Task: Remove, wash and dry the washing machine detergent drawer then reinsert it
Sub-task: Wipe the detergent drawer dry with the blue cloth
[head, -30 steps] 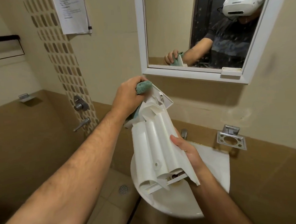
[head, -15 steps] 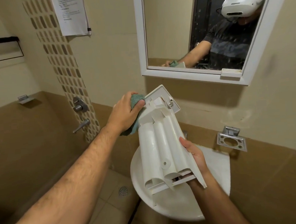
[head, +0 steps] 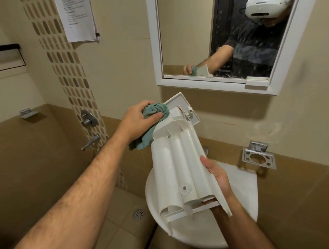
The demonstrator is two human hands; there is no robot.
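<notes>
We stand at a bathroom wall where a white-framed mirror (head: 222,37) hangs above a white corner washbasin (head: 239,189). Over that basin we hold the detergent drawer (head: 179,167), out of its washing machine and turned underside up, its rounded compartment bottoms facing us and its front panel tilted up and away toward the mirror.

Our right hand (head: 217,174) supports the drawer from the right, thumb pressed on its long side edge and the other fingers hidden beneath it, so they appear to be wrapped under the body. Our left hand (head: 138,119) bunches a teal microfibre cloth (head: 155,113), its fingers closed round the fabric, and presses it against the upper left corner of the drawer just behind the front panel; the loose end of the cloth hangs down beside the drawer.

As we judge it, removal is done and washing looks finished, since no water runs and we are rubbing with a cloth: this is the drying step, at work on the underside near the panel. Brownish staining shows at the near open end and by the panel. The compartments face away, so we cannot tell whether they are dry. Left to do: finish drying, then carry the drawer back and slide it into the machine, which is not in view.
</notes>
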